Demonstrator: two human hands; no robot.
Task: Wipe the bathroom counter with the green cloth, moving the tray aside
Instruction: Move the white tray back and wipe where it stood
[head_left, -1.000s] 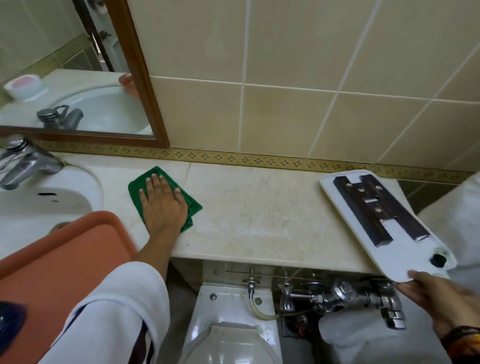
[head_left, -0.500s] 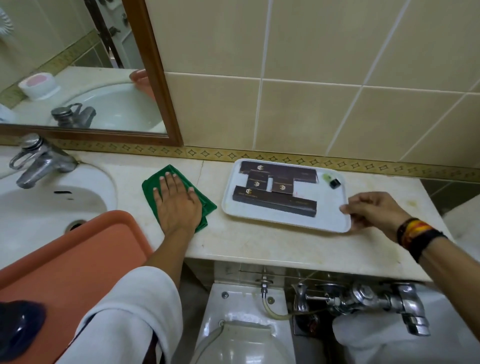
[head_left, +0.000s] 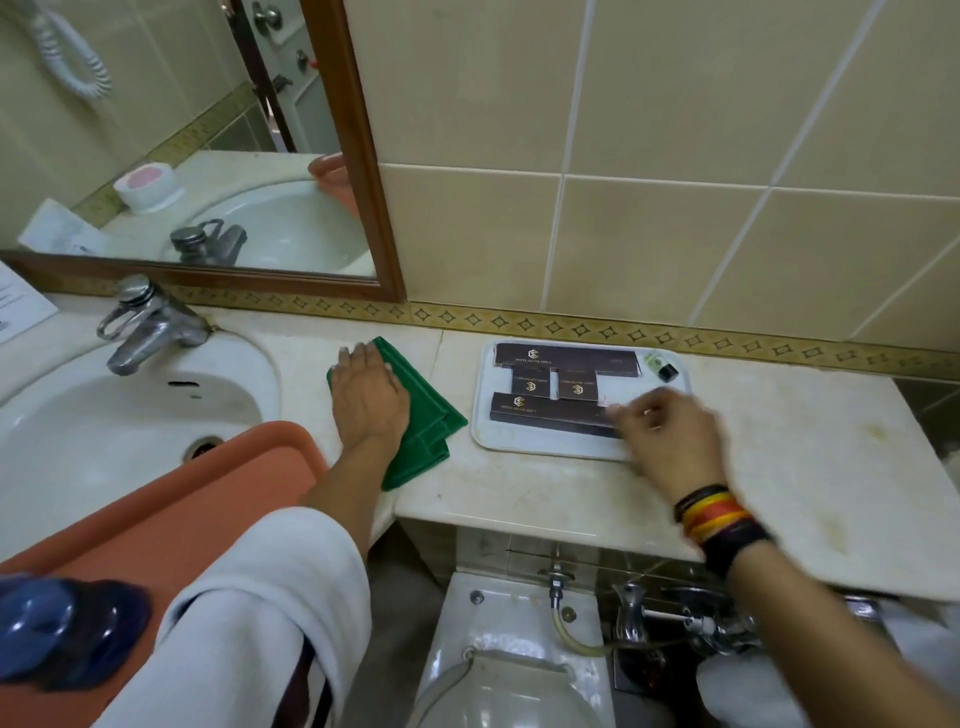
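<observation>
The cloth (head_left: 423, 426) lies on the counter (head_left: 545, 483), between the sink (head_left: 130, 410) on the left and the tray (head_left: 519, 441) on the right. The left hand (head_left: 370, 397) presses flat on it with fingers spread and straight, probably to keep it ready for wiping. The tray sits flat near the far wall, with dark boxes (head_left: 550, 413) and a small bottle (head_left: 661, 366) on it. The right hand (head_left: 670, 434) rests over its near right corner, blurred; fingers look loosely curled, and I cannot tell if they grip the rim.
</observation>
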